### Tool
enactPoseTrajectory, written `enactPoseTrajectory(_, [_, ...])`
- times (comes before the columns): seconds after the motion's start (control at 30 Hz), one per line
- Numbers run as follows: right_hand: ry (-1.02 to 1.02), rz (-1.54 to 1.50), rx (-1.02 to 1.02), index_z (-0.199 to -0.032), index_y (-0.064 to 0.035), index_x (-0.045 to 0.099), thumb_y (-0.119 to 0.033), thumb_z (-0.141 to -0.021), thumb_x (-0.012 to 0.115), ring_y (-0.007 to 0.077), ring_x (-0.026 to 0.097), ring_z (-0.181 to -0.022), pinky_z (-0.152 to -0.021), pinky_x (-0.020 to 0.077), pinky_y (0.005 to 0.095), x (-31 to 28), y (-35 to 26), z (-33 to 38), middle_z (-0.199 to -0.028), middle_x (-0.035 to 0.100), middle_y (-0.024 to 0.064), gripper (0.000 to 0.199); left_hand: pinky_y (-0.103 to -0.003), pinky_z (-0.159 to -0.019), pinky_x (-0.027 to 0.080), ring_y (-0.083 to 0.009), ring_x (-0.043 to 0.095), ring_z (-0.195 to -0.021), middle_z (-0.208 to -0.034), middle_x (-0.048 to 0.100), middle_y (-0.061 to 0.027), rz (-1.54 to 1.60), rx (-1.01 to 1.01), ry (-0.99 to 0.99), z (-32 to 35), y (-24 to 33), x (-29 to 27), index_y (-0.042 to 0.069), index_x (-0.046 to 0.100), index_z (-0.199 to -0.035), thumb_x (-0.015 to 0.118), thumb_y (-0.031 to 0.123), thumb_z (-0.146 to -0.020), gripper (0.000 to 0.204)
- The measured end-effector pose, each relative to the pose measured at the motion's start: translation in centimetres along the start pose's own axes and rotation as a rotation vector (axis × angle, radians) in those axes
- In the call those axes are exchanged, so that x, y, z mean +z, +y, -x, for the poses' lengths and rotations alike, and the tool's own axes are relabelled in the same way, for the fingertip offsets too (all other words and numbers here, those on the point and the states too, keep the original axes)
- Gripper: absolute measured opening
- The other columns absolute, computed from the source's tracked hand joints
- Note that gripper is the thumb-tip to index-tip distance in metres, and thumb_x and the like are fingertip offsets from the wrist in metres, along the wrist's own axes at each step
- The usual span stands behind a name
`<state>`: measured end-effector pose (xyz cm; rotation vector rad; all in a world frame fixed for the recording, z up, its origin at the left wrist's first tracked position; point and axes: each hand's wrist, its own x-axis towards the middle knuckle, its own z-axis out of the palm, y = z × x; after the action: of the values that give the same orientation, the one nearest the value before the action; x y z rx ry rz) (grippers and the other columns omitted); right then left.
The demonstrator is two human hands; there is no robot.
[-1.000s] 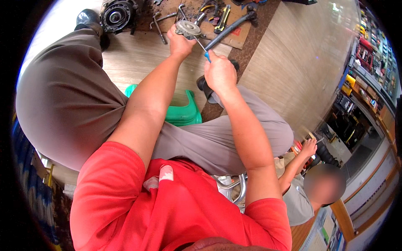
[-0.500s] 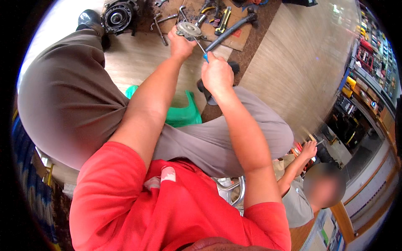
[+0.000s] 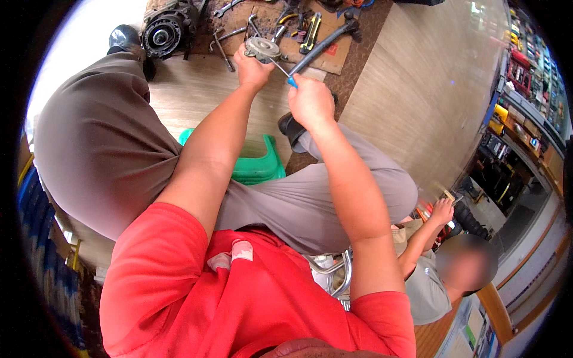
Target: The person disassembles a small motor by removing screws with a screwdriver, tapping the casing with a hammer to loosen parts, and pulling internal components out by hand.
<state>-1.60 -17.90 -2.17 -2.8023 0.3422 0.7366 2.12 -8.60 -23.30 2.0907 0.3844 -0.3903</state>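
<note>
My left hand point(image 3: 255, 73) is closed around a round, grey metal part point(image 3: 262, 48) with a ring-shaped raised face, held up above the floor. In my right hand point(image 3: 311, 100) is a screwdriver point(image 3: 292, 81) with a blue handle, gripped in a fist. Its thin shaft points up and left, and the tip meets the lower right edge of the metal part; the exact contact is too small to make out. Just beyond lies a hammer point(image 3: 322, 49) with a long dark handle, close to the screwdriver.
A cardboard sheet point(image 3: 339, 59) carries a yellow-black cutter point(image 3: 310, 33), pliers point(image 3: 287, 17) and several wrenches point(image 3: 224, 51). A greasy motor-like housing point(image 3: 162, 36) stands at the far left. Below my arms is a green stool point(image 3: 262, 167). Another person point(image 3: 425, 286) sits at the right.
The metal part and both hands have shifted slightly left and down in the picture, along with the tools around them. The screwdriver stays against the part.
</note>
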Motion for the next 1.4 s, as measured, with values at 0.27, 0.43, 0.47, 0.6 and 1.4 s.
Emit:
enactPoseTrajectory(0.27, [0.026,0.344,-0.137,-0.123,-0.0056,0.064,-0.018,-0.089,0.055,0.0333,0.07,-0.08,-0.068,0.0579,0.0427,1.3,0.4,0.5,-0.09,0.067,0.0171,0.037,-0.039,-0.108,0.041,-0.0369,0.043,-0.129,-0.143,0.033,-0.0203,0.036,-0.029,-0.029,0.3,0.6,-0.6,0.004,0.028,-0.143,0.09,0.022,-0.062,0.104])
enactPoseTrajectory(0.43, [0.08,0.081,-0.073,-0.119,-0.0161,0.07,-0.024,-0.086,0.063,0.0353,0.068,-0.083,-0.074,0.055,0.0473,1.1,3.2,-0.2,-0.09,0.067,0.0146,0.035,-0.039,-0.109,0.04,-0.0362,0.042,-0.13,-0.141,0.034,-0.0201,0.042,-0.04,-0.015,0.4,0.9,-1.2,0.001,0.028,-0.143,0.091,0.024,-0.063,0.104])
enactPoseTrajectory(0.47, [0.083,0.02,-0.063,-0.119,-0.0169,0.07,-0.025,-0.086,0.064,0.0352,0.068,-0.085,-0.076,0.0546,0.0474,1.1,3.6,-0.3,-0.092,0.067,0.0147,0.035,-0.039,-0.109,0.04,-0.0361,0.042,-0.13,-0.141,0.034,-0.0201,0.034,-0.034,-0.014,0.3,0.8,-1.2,0.001,0.028,-0.143,0.091,0.024,-0.062,0.104])
enactPoseTrajectory(0.6, [0.13,-0.214,-0.061,-0.118,-0.0234,0.071,-0.026,-0.085,0.066,0.0365,0.068,-0.09,-0.081,0.0539,0.0465,2.4,6.5,-1.2,-0.098,0.07,0.0151,0.034,-0.038,-0.11,0.039,-0.036,0.042,-0.13,-0.141,0.032,-0.0206,0.056,-0.02,-0.037,0.4,1.1,-0.9,0.001,0.027,-0.144,0.091,0.023,-0.062,0.107])
enactPoseTrajectory(1.4, [0.084,-0.1,0.132,-0.115,-0.0158,0.071,-0.024,-0.087,0.063,0.0384,0.068,-0.084,-0.077,0.0547,0.0472,1.2,1.1,0.4,-0.093,0.069,0.0195,0.03,-0.04,-0.111,0.037,-0.0383,0.041,-0.127,-0.137,0.035,-0.0213,0.091,0.024,0.03,0.5,1.0,-0.6,0.002,0.031,-0.141,0.089,0.016,-0.061,0.099])
